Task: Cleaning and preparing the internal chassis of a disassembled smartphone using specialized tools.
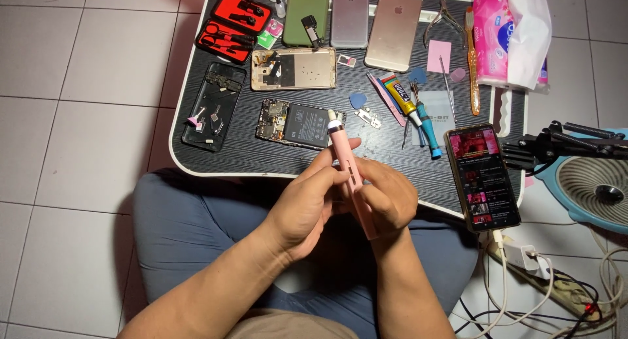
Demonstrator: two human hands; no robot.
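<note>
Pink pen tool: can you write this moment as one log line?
left hand: holds pink pen tool | right hand: holds its lower end | opened phone: on lap table

Home phone-repair spot: lap table on tiled floor, dismantled phones.

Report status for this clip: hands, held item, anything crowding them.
Left hand and right hand both grip the pink pen-shaped tool, tip up. Opened phone lies just beyond on the black lap table. Nothing blocks the hands.
</note>
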